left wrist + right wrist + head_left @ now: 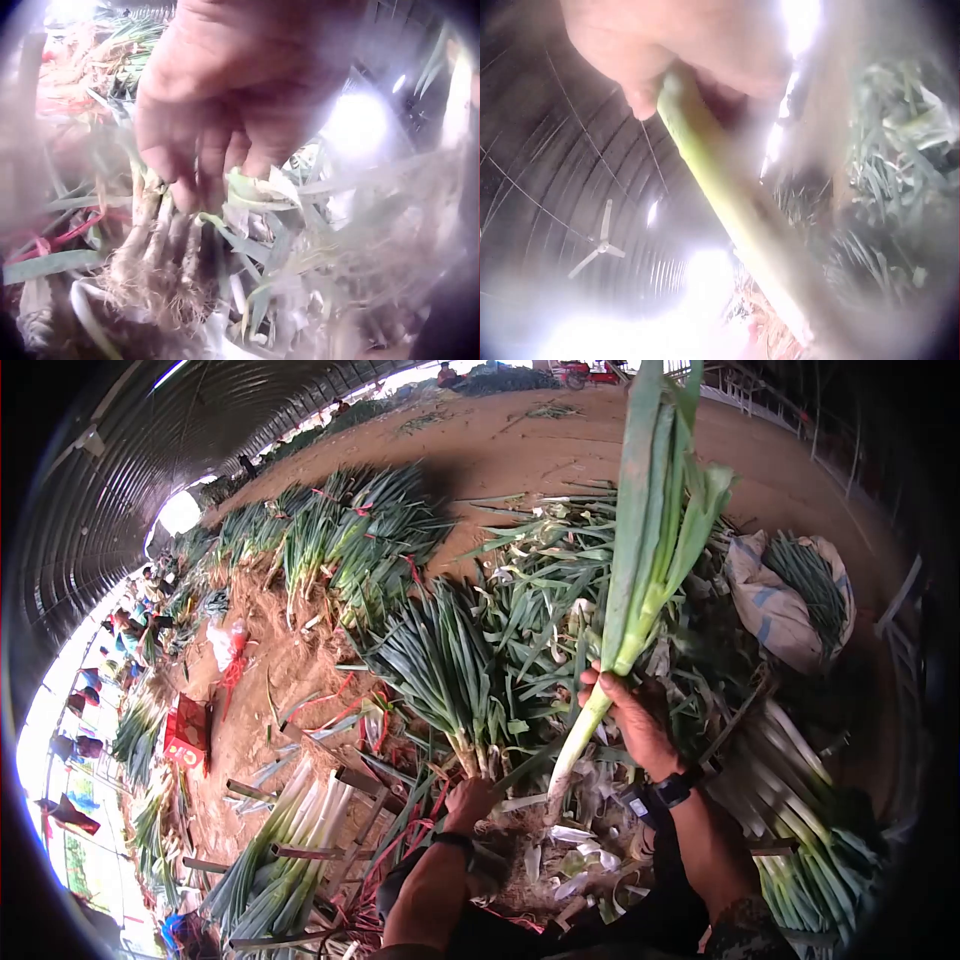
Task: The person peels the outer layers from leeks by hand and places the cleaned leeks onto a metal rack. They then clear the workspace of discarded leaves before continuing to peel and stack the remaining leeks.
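In the head view my right hand (640, 720) grips a long leek (640, 590) by its pale stem, leaves up and the white root end slanting down to the left. The right wrist view shows the stem (720, 195) between thumb and fingers. My left hand (470, 805) is low at the root end of a bunch of dark-leaved leeks (440, 670). Its fingers (187, 191) point down among stalks with brown roots (150, 262), beside a torn leaf strip (259, 187); I cannot tell whether they pinch anything.
Cleaned leeks (290, 830) lie on a rack at left, more leeks (800, 830) at right. Leafy heaps (560, 570) and a white sack (775, 600) stand ahead. A red box (187, 732) sits on the dirt floor; peeled scraps (590, 850) lie below my hands.
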A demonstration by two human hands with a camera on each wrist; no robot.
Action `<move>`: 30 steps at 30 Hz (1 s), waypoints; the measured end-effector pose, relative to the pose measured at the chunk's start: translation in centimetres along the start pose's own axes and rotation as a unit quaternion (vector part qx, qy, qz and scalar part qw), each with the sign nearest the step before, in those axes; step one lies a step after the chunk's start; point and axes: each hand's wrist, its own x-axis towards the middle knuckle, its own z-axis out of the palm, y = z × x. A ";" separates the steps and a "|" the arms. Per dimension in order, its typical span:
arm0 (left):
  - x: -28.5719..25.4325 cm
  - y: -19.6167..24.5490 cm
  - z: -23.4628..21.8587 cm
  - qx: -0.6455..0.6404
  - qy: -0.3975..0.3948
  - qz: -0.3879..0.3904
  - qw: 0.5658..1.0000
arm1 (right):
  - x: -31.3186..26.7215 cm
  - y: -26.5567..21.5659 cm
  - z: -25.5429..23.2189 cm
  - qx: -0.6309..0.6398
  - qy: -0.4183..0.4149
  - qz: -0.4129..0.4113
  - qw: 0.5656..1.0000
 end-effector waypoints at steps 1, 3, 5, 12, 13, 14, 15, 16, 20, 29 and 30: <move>-0.1 -0.4 0.2 0.018 -0.013 0.007 1.000 | 0.0 -0.6 -0.1 0.000 -0.004 0.007 1.000; 0.1 -0.1 -0.3 -0.086 0.006 0.056 0.995 | -0.1 -0.3 -0.2 -0.012 -0.010 -0.001 1.000; 1.4 1.4 -1.8 -0.329 0.069 0.140 0.931 | -0.3 0.7 0.3 -0.091 -0.031 -0.018 0.995; -5.0 9.7 -11.0 -0.709 -0.074 0.283 0.641 | -3.1 5.0 2.7 -0.257 -0.147 0.055 0.954; -4.2 9.2 -10.3 -0.717 -0.081 0.264 0.640 | -3.2 5.9 2.6 -0.282 -0.159 0.073 0.943; -3.7 8.8 -9.8 -0.725 -0.088 0.247 0.637 | -3.5 6.8 2.6 -0.308 -0.171 0.089 0.932; -4.2 8.7 -10.3 -0.729 -0.068 0.228 0.642 | -3.6 7.1 2.9 -0.254 -0.163 0.075 0.951; -4.7 8.8 -10.8 -0.729 -0.054 0.228 0.643 | -3.8 6.5 3.0 -0.204 -0.148 0.165 0.953; -5.3 8.3 -11.6 -0.717 0.005 0.237 0.656 | -3.0 7.4 2.5 -0.200 -0.182 0.180 0.946; -5.7 7.2 -11.1 -0.696 0.039 0.227 0.680 | -3.4 8.8 4.2 -0.243 -0.178 0.172 0.938; -5.8 7.2 -11.1 -0.693 0.042 0.223 0.684 | -3.4 8.9 4.3 -0.241 -0.172 0.172 0.940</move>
